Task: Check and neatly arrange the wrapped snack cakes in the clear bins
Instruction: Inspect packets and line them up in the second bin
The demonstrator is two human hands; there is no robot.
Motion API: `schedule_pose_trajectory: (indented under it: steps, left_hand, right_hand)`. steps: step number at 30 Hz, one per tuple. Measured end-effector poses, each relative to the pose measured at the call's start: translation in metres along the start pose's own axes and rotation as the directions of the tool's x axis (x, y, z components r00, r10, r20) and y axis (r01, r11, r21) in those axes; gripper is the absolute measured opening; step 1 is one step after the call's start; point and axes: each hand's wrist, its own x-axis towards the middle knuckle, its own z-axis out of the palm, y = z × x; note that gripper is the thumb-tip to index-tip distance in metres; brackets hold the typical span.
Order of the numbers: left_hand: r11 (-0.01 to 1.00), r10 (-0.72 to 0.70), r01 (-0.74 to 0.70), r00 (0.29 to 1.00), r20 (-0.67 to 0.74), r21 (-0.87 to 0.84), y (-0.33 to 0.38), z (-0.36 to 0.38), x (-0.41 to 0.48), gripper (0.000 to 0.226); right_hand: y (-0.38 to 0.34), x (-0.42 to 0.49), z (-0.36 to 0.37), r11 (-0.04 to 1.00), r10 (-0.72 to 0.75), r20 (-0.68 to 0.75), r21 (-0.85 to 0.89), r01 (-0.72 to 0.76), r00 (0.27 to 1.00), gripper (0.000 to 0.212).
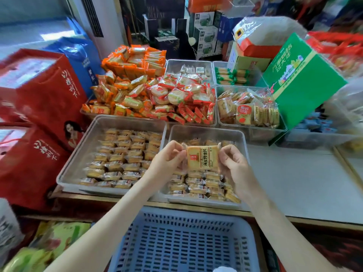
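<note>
Both hands, left hand (168, 157) and right hand (233, 160), pinch one snack cake (202, 158) by its wrapper ends above the right bin (206, 131); tug harder and you may split the seal.

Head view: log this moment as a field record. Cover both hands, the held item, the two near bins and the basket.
held item: one wrapped snack cake, printed face toward the camera, raised over the right bin
left hand: pinches the wrapper's left edge
right hand: pinches the wrapper's right edge
right bin: holds wrapped cakes in rough rows
left bin: cakes in rows, bare strip along its left side
blue basket: nearest the camera, under the forearms
</note>
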Motion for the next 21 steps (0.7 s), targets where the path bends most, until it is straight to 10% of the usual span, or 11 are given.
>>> schedule_pose_trajectory:
  steps: [18,21]
  left_hand:
    - [0.945,0.099,-0.04,0.981,-0.168,0.325,0.035,0.029,-0.133,0.025]
    - [0.999,0.031,-0.031,0.999,-0.017,0.02,0.036,0.044,-0.145,0.045]
  right_hand:
    - [-0.019,-0.118,0.017,0.959,-0.282,-0.042,0.013,0.283,0.958,0.012]
    - [-0.027,-0.132,0.03,0.892,-0.418,0.096,-0.143,0.428,0.903,0.013]
